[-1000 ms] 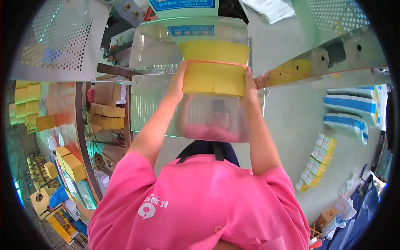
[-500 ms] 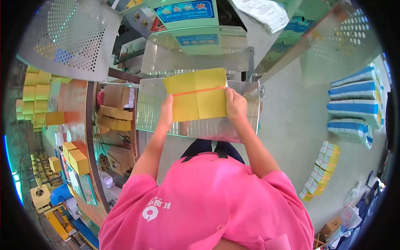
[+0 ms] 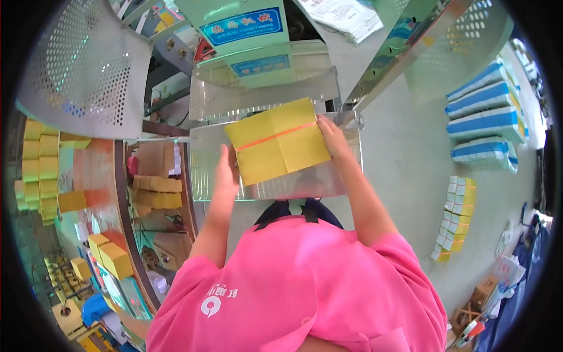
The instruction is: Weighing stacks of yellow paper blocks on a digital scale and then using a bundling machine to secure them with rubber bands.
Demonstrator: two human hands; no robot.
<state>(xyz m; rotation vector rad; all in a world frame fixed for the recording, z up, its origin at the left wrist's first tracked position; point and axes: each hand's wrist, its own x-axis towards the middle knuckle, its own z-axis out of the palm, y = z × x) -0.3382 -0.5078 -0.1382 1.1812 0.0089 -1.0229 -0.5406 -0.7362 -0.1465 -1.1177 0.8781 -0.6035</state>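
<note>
Yellow paper bundle (image 3: 296, 155), crossed by an orange band (image 3: 275, 137), over a shiny tray (image 3: 206, 183) in front of a pink shirt (image 3: 287, 276); slanted, right end farther from the shirt. Resting on the tray or raised above: cannot tell. Right hand (image 3: 335, 141) at the right edge, fingers closed on that edge near the band's end. Left hand (image 3: 226, 174) just beside the left edge, thumb raised, remaining fingers blurred and partly hidden; grip or gap: cannot tell. Beyond the tray, a clear guard (image 3: 211, 88). To the left, a perforated panel (image 3: 88, 88), plus yellow blocks (image 3: 117, 259) on a bench (image 3: 99, 165). To the right, on the floor (image 3: 399, 176), banded yellow-and-white bundles (image 3: 460, 214) and blue-and-white packs (image 3: 484, 123).
</note>
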